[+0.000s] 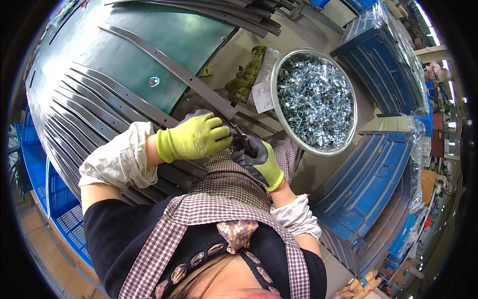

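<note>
My left hand (196, 135), in a yellow-green glove, is closed with its fingers curled in front of my apron. Close beside it, my right hand (259, 160) is bent closed in a glove with a dark palm and fingers. Something small and dark lies where the fingertips meet, too hidden to name. Just above the hands ends a long dark metal strip (167, 62) with small holes, lying across the table edge. Several similar strips (94, 102) lie side by side left of and under my left forearm.
A metal bowl (324, 151) full of small shiny metal pieces (313, 102) stands right of my hands. Near it lie a yellow-green glove (249, 74) and a paper slip (262, 97). Blue bins (363, 182) stand at right; a blue crate (69, 219) is left. The tabletop (184, 32) is green.
</note>
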Tool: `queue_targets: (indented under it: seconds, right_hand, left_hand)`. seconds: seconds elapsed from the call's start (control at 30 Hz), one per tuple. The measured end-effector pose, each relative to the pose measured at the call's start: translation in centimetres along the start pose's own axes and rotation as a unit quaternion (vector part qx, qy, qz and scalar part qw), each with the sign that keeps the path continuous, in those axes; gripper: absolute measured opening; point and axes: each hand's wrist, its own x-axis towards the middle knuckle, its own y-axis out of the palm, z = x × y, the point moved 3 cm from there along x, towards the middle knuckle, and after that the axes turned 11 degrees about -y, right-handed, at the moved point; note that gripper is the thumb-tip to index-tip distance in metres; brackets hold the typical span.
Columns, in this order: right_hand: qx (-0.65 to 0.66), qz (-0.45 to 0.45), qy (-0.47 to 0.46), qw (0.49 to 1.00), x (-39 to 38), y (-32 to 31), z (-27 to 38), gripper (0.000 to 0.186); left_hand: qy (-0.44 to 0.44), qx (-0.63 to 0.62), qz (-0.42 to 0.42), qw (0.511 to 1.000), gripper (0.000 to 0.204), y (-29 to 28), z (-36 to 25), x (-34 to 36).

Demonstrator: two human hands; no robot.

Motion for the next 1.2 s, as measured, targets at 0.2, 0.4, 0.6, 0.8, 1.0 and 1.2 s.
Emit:
queue_targets:
  seconds: [0.2,0.4,0.6,0.8,1.0,1.2]
  right_hand:
    - [-0.496,-0.075,-0.193,0.843,2.1,-1.0,1.4,0.039]
    - [-0.568,-0.065,-0.208,0.794,3.8,-1.6,0.3,0.048]
    - [-0.652,-0.001,-0.200,0.731,4.1,-2.6,1.0,0.055]
    - [-0.562,-0.021,-0.272,0.781,6.1,-2.9,1.5,0.045]
    - [-0.417,-0.128,-0.249,0.865,6.8,-4.3,-1.8,0.014]
    - [-0.521,-0.130,-0.170,0.826,4.8,-4.9,-1.1,0.019]
  left_hand:
    - [-0.136,-0.016,0.020,0.990,0.070,-1.0,6.9,0.7]
    - [-0.181,-0.034,0.127,0.975,0.060,1.8,10.7,0.3]
    - [-0.193,-0.049,0.102,0.975,0.058,2.4,11.0,0.8]
    - [-0.187,-0.057,0.070,0.978,0.054,3.2,10.3,1.1]
    - [-0.201,-0.055,0.078,0.975,0.055,3.0,10.6,1.0]
    - [-0.223,-0.054,0.074,0.970,0.059,2.9,10.7,1.1]
